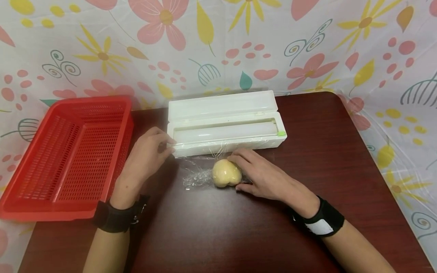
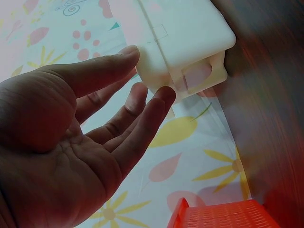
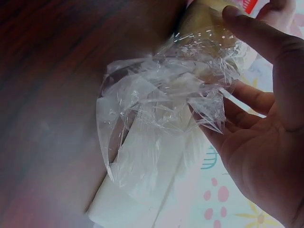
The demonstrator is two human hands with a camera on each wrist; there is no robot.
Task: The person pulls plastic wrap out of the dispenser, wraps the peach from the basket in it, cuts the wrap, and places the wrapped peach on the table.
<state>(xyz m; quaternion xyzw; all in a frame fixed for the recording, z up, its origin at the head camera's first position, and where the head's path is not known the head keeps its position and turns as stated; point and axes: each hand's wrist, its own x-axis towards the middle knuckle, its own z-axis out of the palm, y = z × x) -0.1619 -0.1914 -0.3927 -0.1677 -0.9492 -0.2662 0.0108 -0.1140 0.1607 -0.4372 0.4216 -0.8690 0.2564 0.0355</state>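
A pale yellow round fruit (image 1: 225,173) sits in front of the white cling film box (image 1: 227,144), with clear cling film (image 1: 198,178) around it. Loose crumpled film bunches at its side, seen close up as film (image 3: 156,90) in the right wrist view. My right hand (image 1: 263,174) holds the fruit from the right, thumb on the near side and fingers on the far side. At the left end of the box is my left hand (image 1: 146,153), its fingertips right at the corner, thumb and fingers spread apart. Film stretches between the box's front edge and the fruit.
The box lid (image 1: 222,106) stands open toward the back, showing the white roll (image 1: 225,131) inside and a green slider (image 1: 281,133) at its right end. A red perforated basket (image 1: 117,167) stands at the left. Patterned cloth (image 1: 218,49) hangs behind the dark table (image 1: 317,151).
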